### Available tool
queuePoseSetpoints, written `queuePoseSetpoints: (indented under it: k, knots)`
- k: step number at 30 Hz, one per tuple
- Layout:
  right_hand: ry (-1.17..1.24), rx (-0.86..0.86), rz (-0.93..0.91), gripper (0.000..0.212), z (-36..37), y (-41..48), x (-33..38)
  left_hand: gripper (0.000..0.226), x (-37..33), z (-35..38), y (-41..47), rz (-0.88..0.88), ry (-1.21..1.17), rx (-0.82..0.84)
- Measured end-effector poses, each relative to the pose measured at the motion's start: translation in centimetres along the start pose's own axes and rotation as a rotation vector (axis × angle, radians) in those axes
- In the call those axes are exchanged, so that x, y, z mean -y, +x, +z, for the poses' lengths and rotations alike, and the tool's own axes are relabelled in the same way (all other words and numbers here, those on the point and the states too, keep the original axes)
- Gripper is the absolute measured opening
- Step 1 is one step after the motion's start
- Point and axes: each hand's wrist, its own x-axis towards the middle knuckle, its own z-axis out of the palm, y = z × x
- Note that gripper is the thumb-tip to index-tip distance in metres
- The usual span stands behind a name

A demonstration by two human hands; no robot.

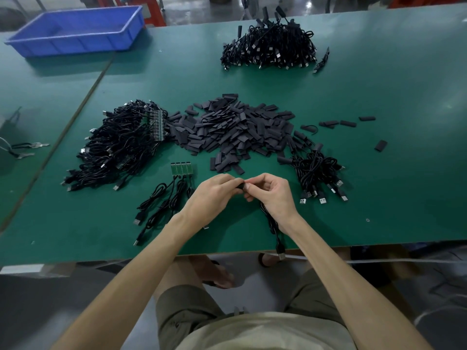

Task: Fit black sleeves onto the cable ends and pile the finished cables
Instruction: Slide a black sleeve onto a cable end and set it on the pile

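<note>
My left hand (211, 195) and my right hand (271, 194) meet above the near part of the green table, both pinching a black sleeve (241, 187) between their fingertips. A black cable (274, 228) hangs from under my right hand and its USB plug dangles past the table's front edge. A big heap of loose black sleeves (232, 130) lies just beyond my hands. Several cables with bare green boards (181, 169) lie left of my left hand. A small pile of sleeved cables (317, 173) sits to the right.
A large heap of cables with green boards (118, 145) lies at the left. Another cable pile (269, 45) sits far back. A blue plastic bin (75, 30) stands at the back left. Stray sleeves (380, 145) lie at the right. Keys (22, 149) rest on the left table.
</note>
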Motion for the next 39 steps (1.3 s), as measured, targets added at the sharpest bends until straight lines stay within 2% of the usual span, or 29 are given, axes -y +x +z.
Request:
queuePoseSetpoints:
  k: [3,9,17,31,39]
  knots:
    - [-0.011,-0.001,-0.012,0.005,0.0,-0.1,0.0,0.022,0.1,0.1,0.2,-0.002,-0.012,0.007]
    - [-0.054,0.015,-0.022,0.007,0.2,-0.1,0.0,0.022,1.0,-0.2,0.4,-0.073,-0.096,0.124]
    - [0.012,0.026,-0.026,0.006,0.0,-0.2,-0.1,0.02,1.6,-0.7,0.3,-0.195,-0.173,0.093]
    - [0.02,0.025,-0.01,0.008,-0.2,-0.1,-0.1,0.017,1.8,-0.7,0.5,-0.089,-0.083,0.204]
    - [0.04,0.057,-0.011,0.007,-0.2,-0.1,0.1,0.015,2.2,0.1,0.1,-0.123,-0.172,0.126]
